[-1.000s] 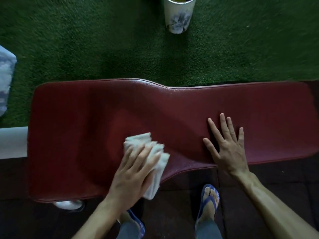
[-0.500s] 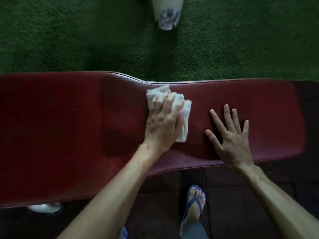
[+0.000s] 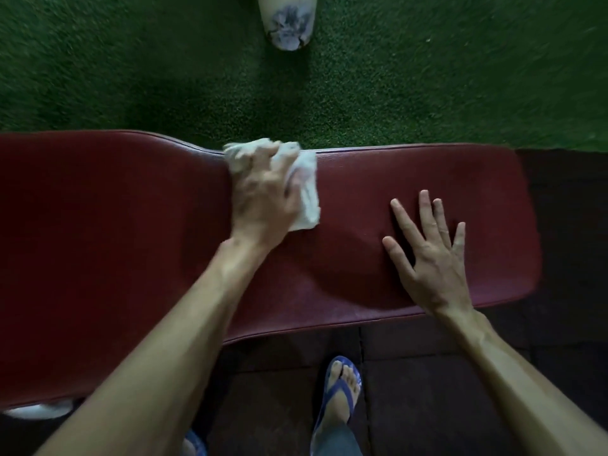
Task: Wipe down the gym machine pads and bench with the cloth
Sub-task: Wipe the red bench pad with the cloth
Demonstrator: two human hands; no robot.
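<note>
A long dark-red padded bench [image 3: 115, 258] runs across the view, wide at the left and narrower at the right. My left hand [image 3: 263, 199] presses a crumpled white cloth [image 3: 306, 192] onto the pad at its far edge, near the middle where the bench narrows. The cloth sticks out beyond and to the right of my fingers. My right hand [image 3: 431, 258] lies flat on the narrow right part of the pad, fingers spread, holding nothing.
Green artificial turf [image 3: 427, 77] lies beyond the bench. A white vase-like pot with a dark flower pattern [image 3: 288, 24] stands on it, straight behind the cloth. Dark floor tiles [image 3: 427, 373] and my foot in a blue flip-flop [image 3: 340, 393] are below. A white frame part [image 3: 39, 411] shows under the bench's left.
My left hand has swept the cloth from the near edge of the wide part up and right to the far edge. My right hand stayed flat on the pad.
</note>
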